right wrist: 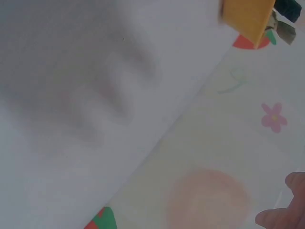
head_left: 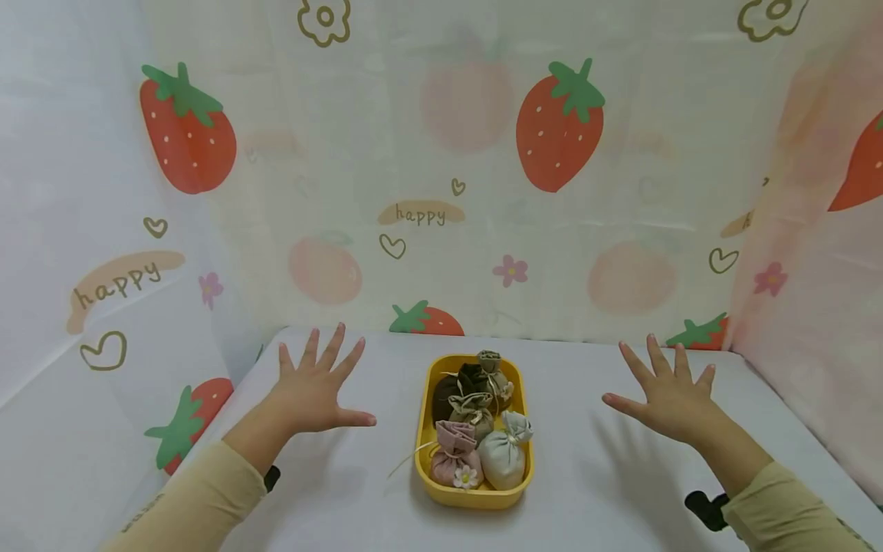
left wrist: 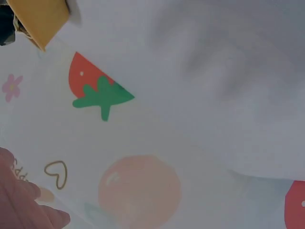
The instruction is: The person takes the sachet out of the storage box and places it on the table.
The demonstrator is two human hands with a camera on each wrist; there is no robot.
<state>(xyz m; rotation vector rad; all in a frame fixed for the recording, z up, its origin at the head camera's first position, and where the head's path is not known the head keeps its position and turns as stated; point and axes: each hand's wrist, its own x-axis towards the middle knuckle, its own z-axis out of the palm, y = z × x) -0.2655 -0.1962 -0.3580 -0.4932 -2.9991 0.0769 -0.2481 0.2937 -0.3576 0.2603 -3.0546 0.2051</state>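
Note:
In the head view, my left hand (head_left: 306,392) hovers over the left part of the white table with its fingers spread and straight, holding nothing. Across from it, my right hand (head_left: 669,399) is likewise splayed in the air and empty. Between them stands a yellow tray (head_left: 476,498) filled with several small drawstring pouches. A pink pouch (head_left: 457,456) with a white flower and a white pouch (head_left: 503,456) lie at the near end. Behind them are an olive-brown pouch (head_left: 472,414), a dark pouch (head_left: 444,397) and a greenish pouch (head_left: 498,383). Neither hand touches the tray.
The white tabletop (head_left: 372,498) spreads around the tray. A cloth printed with strawberries, hearts and flowers (head_left: 483,192) hangs behind it and along both sides. One pale string (head_left: 411,458) trails over the tray's left rim.

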